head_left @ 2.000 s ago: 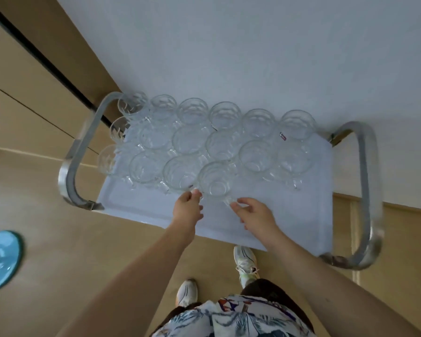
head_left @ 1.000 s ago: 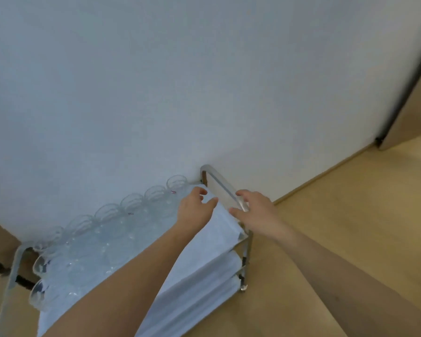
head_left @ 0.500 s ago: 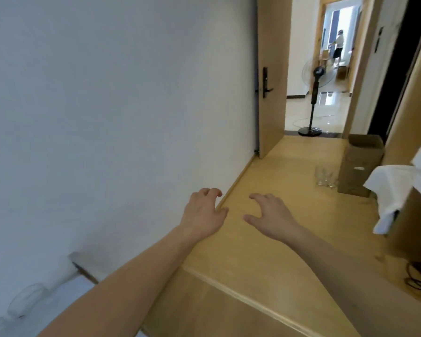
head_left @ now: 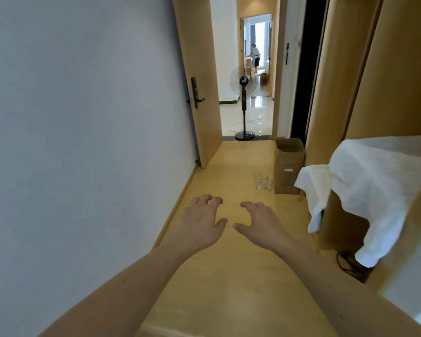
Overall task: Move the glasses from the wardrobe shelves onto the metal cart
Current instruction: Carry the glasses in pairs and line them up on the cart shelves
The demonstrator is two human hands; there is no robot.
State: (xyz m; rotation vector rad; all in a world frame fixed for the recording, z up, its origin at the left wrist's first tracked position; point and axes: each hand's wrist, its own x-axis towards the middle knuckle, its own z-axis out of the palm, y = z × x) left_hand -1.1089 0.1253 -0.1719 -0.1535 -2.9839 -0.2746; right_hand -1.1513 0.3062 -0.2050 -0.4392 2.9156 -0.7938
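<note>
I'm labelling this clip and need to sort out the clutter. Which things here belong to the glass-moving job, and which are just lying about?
Part of the job:
- glasses standing on the floor beside the box
- left hand and right hand, both open and empty

Just lying about:
- cardboard box
- pedestal fan
- white cloth
- black cable
- open door

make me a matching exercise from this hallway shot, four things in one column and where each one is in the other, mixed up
Things
1. clear drinking glasses
2. black standing fan
3. white cloth
4. black door handle

Places
A. on the open wooden door by the left wall
B. draped over a ledge at right
C. on the wood floor beside the brown cardboard box
D. in the doorway at the hall's end

Pairs: 1-C, 2-D, 3-B, 4-A
</note>
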